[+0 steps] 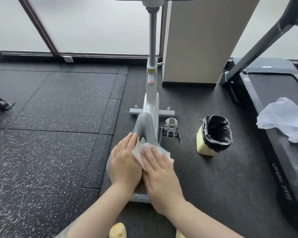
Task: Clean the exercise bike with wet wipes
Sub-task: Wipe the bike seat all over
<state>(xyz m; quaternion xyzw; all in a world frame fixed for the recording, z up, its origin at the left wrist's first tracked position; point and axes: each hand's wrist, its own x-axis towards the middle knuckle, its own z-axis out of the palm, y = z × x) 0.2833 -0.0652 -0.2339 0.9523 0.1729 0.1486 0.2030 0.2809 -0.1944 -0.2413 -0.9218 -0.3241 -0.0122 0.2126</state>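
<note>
The white and grey exercise bike [151, 93] stands in the middle of the view, its grey seat [143, 127] pointing toward me. A white wet wipe [144, 149] lies on the seat's rear part. My right hand [159, 174] presses flat on the wipe with straight fingers. To its left, my left hand [125, 160] rests on the left side of the seat, fingers extended and touching the wipe's edge. The back of the seat is hidden under both hands.
A yellow bin with a black liner [213, 134] stands right of the bike, by the pedal [170, 128]. A treadmill [273, 117] carrying a white plastic bag [285, 118] fills the right side. A beige pillar [201, 40] rises behind. Speckled rubber mats [50, 126] cover the floor left.
</note>
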